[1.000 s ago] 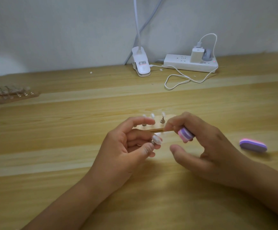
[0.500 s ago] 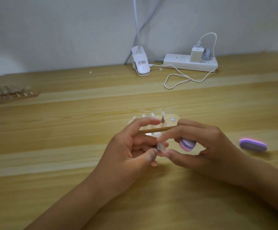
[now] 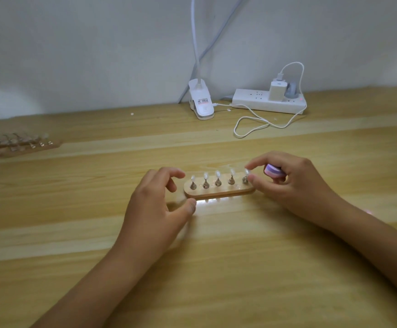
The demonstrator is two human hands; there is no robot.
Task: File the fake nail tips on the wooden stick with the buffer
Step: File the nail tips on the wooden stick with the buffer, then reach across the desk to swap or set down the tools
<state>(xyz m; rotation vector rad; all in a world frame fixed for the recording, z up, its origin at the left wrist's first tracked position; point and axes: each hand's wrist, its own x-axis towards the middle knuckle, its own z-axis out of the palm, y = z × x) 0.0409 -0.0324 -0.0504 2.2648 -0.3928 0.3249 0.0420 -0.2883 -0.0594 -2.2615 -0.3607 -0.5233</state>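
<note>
Left hand [image 3: 154, 204] blurred at left end of wooden stick [image 3: 218, 193]: fingers loosely bent, released; contact with stick indeterminate. Right hand [image 3: 297, 185] at stick's right end clasps buffer [image 3: 273, 171], mostly hidden in curled fingers; thumb and forefinger pinch the rightmost of five nail tips [image 3: 217, 174]. Stick, lifted half a second ago with one tip off, now lies flat on table [image 3: 216, 268], all five tips seated

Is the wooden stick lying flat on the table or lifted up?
Flat: the wooden stick rests on the table, five nail tips upright; right hand holds the buffer.
</note>
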